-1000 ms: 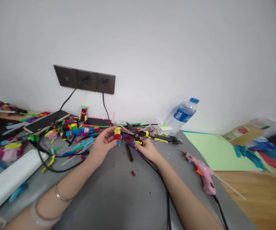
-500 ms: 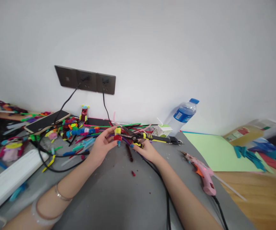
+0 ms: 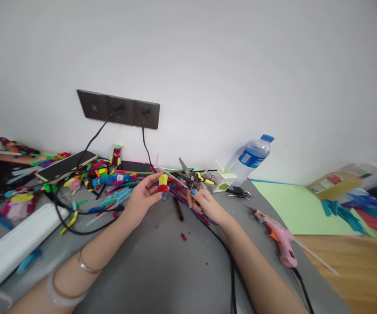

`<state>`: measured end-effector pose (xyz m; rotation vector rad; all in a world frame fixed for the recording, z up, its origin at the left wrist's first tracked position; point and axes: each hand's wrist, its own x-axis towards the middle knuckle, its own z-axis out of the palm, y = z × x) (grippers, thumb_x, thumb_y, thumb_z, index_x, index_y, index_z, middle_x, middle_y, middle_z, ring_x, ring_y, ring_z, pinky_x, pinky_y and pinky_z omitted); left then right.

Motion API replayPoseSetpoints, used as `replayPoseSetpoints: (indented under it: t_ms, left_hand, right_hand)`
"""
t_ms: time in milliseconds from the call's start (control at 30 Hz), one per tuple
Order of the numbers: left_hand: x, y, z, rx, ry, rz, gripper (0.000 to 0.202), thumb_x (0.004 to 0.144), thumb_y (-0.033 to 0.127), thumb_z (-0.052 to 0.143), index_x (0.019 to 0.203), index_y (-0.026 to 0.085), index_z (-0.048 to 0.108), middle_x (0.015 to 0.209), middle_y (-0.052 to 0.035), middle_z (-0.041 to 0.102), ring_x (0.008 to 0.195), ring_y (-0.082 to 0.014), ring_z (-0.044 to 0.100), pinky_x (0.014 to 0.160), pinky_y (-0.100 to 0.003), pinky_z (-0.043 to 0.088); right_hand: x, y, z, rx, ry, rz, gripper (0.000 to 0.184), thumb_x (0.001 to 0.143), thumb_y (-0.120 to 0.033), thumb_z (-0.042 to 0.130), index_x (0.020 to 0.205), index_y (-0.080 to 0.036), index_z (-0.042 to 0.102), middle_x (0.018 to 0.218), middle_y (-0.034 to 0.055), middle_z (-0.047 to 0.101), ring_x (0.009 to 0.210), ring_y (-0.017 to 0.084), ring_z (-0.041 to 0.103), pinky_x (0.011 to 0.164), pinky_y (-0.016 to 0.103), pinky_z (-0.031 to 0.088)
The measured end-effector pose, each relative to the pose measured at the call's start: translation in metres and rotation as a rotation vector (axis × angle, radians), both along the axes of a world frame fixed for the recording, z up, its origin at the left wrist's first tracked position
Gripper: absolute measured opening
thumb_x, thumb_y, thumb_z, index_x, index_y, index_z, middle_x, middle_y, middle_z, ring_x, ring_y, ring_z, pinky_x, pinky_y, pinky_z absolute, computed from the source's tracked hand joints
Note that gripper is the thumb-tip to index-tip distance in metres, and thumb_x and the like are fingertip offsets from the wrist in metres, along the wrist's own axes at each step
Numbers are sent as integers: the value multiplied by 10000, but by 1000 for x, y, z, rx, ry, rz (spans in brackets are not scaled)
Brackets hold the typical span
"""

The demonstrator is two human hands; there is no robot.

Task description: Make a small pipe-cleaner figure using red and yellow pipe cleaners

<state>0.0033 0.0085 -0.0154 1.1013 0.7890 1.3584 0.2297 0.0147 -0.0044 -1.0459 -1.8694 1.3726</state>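
My left hand (image 3: 140,197) pinches a small yellow, red and blue pipe-cleaner figure (image 3: 162,186) above the grey mat (image 3: 162,261). My right hand (image 3: 204,201) grips black-and-yellow cutters (image 3: 191,175), their blades tilted up and pointing left toward the figure, a short gap away. Loose pipe cleaners (image 3: 178,192) lie on the mat under and between both hands. A dark red pipe-cleaner piece (image 3: 178,208) lies just below them.
A pink glue gun (image 3: 278,237) lies at right with its black cord running to the near edge. A water bottle (image 3: 250,158), a small green-and-white carton (image 3: 222,180), green paper (image 3: 299,205), phones (image 3: 66,165), a wall socket strip (image 3: 119,109) and a colourful pipe-cleaner heap (image 3: 100,174) surround the mat.
My right hand has lifted the cutters off the mat and turned them upright, blades now raised. My left hand keeps the figure almost in the same place.
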Motion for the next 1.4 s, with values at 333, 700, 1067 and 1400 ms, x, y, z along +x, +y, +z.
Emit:
replayPoseSetpoints:
  t_ms: [333, 700, 1067, 1400]
  left_hand:
    - [-1, 0, 0, -3, -6, -15, 557, 674, 165, 808, 1203, 185, 637, 1286, -116, 647, 1048, -204, 667, 890, -305, 558]
    - [-1, -1, 0, -2, 14, -28, 544, 668, 185, 814, 1185, 195, 645, 1259, -106, 661, 1026, -204, 671, 877, -313, 558]
    - [-1, -1, 4, -1, 62, 23, 565, 670, 216, 800, 1207, 178, 629, 1229, -112, 671, 1039, -236, 660, 861, -344, 562]
    - [-1, -2, 4, 4, 54, 31, 589, 647, 220, 813, 1207, 173, 636, 1225, -118, 677, 1013, -228, 669, 834, -326, 570]
  right_hand:
    - [-3, 3, -6, -82, -127, 66, 701, 794, -833, 389, 592, -175, 521, 392, -78, 320, 380, 67, 263, 426, 244, 212]
    - [-2, 3, -5, -90, -144, 77, 689, 811, -807, 404, 599, -166, 542, 392, -71, 351, 381, 68, 296, 429, 236, 252]
    - [-1, 3, -5, -122, -149, 100, 678, 803, -804, 420, 591, -169, 528, 396, -76, 349, 374, 62, 277, 413, 230, 224]
    - [-2, 3, -3, -125, -160, 99, 654, 821, -774, 427, 592, -170, 533, 389, -72, 357, 377, 68, 300, 421, 232, 259]
